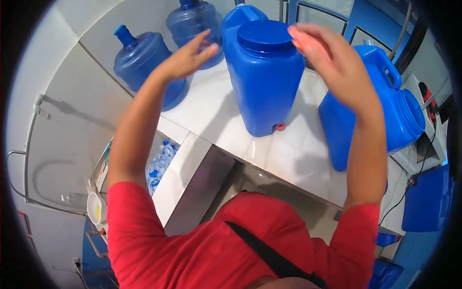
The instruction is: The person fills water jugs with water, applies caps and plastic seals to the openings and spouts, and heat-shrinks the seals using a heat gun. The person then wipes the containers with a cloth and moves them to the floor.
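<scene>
A blue plastic water container stands upright on the white tiled counter, with a round blue screw lid on its mouth and a small red plug low on its front. My left hand is in the air to its left, fingers spread, in front of a clear blue water jug. To the right of the lid is my right hand, raised with fingers stretched out. Its fingertips come close to the lid's edge; whether they touch it I cannot tell. Nothing shows in either hand.
Two round blue water jugs stand at the back left. On the right is a second blue container with its threaded neck uncapped. Blue-and-clear caps fill a recess at left. The white counter ends before my body.
</scene>
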A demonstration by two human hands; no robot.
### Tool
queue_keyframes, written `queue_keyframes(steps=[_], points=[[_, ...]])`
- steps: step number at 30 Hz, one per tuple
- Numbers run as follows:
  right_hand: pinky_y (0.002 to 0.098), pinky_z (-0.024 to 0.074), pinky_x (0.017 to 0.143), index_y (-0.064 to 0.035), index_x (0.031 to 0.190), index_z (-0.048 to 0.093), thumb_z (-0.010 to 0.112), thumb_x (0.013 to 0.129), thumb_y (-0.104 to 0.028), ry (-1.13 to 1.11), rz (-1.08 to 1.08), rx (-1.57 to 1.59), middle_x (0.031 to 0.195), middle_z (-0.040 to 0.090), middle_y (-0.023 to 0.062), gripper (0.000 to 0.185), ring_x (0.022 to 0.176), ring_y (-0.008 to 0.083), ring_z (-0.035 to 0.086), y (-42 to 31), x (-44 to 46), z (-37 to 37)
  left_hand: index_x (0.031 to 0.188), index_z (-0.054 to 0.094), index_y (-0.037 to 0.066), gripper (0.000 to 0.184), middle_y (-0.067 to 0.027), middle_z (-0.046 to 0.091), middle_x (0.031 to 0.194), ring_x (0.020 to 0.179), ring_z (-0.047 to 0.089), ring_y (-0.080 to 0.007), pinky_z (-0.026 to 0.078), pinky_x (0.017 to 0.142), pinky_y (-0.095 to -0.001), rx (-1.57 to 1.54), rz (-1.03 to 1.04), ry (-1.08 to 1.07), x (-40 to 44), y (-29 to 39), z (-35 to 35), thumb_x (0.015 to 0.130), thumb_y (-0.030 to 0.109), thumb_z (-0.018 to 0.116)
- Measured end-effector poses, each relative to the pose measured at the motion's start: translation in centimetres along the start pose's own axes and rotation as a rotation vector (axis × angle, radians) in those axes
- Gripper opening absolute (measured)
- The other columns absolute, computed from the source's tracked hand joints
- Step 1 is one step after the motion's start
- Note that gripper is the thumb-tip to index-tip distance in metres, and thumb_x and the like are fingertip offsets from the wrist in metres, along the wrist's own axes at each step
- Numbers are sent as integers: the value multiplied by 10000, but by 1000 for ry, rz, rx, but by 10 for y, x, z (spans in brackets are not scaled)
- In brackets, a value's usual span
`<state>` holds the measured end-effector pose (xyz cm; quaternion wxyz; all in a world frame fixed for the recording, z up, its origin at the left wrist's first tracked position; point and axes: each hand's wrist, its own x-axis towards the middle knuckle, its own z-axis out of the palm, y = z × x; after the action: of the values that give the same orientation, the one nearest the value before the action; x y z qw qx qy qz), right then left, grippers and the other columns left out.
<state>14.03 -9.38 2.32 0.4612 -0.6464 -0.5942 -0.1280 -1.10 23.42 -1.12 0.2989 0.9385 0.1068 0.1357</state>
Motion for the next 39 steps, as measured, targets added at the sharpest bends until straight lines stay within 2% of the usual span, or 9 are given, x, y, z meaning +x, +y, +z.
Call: queue_keyframes(steps=[7,11,15,18,30,33,35,37,39], points=[[374,482,849,-29,992,682,609,954,-329,-474,312,-570,1014,692,109,311,926,236,628,11,122,45,1553,224,107,846,-200,443,1438,1270,481,-299,392,1057,-449,-87,221,21,-64,13,57,902,326,716],[391,511,868,-59,1114,676,553,969,-223,-546,-184,-367,1081,671,151,252,994,330,639,-22,102,55,1516,299,66,803,-178,475,1409,1240,501,-278,405,1042,-433,-164,215,103,-85,19,71,884,319,725],[420,507,825,-58,1085,690,588,938,-241,-125,-424,-159,978,657,152,256,921,332,646,-46,31,45,1457,355,2,735,-163,483,1395,1219,510,-249,406,1041,-420,-532,161,-20,-111,19,94,887,298,712],[403,499,820,-16,1149,647,638,894,-178,-36,-288,19,1002,599,148,303,885,335,603,-67,-42,43,1509,242,30,864,-125,446,1414,1268,490,-223,434,1005,-391,-1003,239,-67,-126,53,141,870,340,733],[331,541,798,-36,1219,640,565,925,-12,280,691,471,1150,646,172,305,952,232,688,-66,-266,-58,1378,321,19,584,-132,480,1325,1223,501,-203,418,1024,-373,-921,315,-521,-139,179,284,913,158,645],[298,549,714,-36,1123,687,573,934,-31,432,344,229,1080,649,156,221,797,206,698,-65,-314,-88,1351,325,25,635,-130,467,1317,1234,496,-212,416,1022,-363,-899,339,-661,-145,215,317,803,57,644],[296,566,782,9,1131,687,572,923,22,412,379,49,1093,616,146,238,844,196,695,-86,-336,-117,1373,287,7,626,-152,465,1320,1198,526,-214,444,986,-354,-488,699,-799,-139,252,319,866,33,653],[300,576,689,-17,1087,707,571,912,30,239,691,585,1020,605,126,227,767,169,690,-108,-352,-133,1360,307,1,650,-142,502,1268,1159,540,-201,451,965,-351,-573,694,-856,-140,274,337,838,19,694],[287,573,640,-21,1030,715,595,889,15,302,687,525,954,635,104,187,728,164,684,-119,-367,-140,1312,371,2,601,-128,541,1199,1093,564,-186,460,935,-334,-739,456,-781,-151,297,354,825,20,722]])
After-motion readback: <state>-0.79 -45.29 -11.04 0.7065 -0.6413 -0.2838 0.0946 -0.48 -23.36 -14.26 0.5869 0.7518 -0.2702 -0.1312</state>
